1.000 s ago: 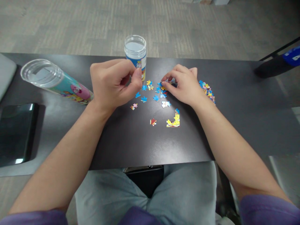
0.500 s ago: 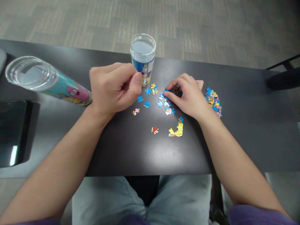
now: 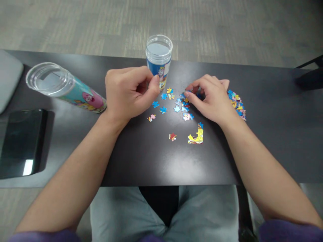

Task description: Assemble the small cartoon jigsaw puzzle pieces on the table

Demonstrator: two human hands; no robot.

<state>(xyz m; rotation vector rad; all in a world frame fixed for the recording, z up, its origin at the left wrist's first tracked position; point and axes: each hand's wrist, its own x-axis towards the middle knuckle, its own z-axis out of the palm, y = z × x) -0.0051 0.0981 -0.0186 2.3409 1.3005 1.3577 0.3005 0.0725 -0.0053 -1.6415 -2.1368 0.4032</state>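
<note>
My left hand (image 3: pixel 128 92) hovers just above the black table (image 3: pixel 141 161), fingers curled and thumb pressed to the forefinger; no piece shows in it. My right hand (image 3: pixel 213 97) rests on the table, thumb and forefinger pinching a puzzle piece (image 3: pixel 188 95) at the edge of a scatter of blue loose pieces (image 3: pixel 176 105). A heap of mixed pieces (image 3: pixel 237 102) lies behind its wrist. A joined L-shaped yellow section (image 3: pixel 196 137) lies nearer me, with a single red piece (image 3: pixel 172 136) to its left and a pink piece (image 3: pixel 151 117) below my left hand.
An upright clear-topped puzzle tube (image 3: pixel 158 60) stands behind the pieces. A second tube (image 3: pixel 68 89) lies on its side at the left. A black phone (image 3: pixel 21 141) and a grey pad (image 3: pixel 8 77) are at far left. A dark chair part (image 3: pixel 311 74) shows at far right.
The view has shifted slightly. My right fingers have kept working among the blue pieces and closed on one. My left hand has stayed curled in much the same place.
</note>
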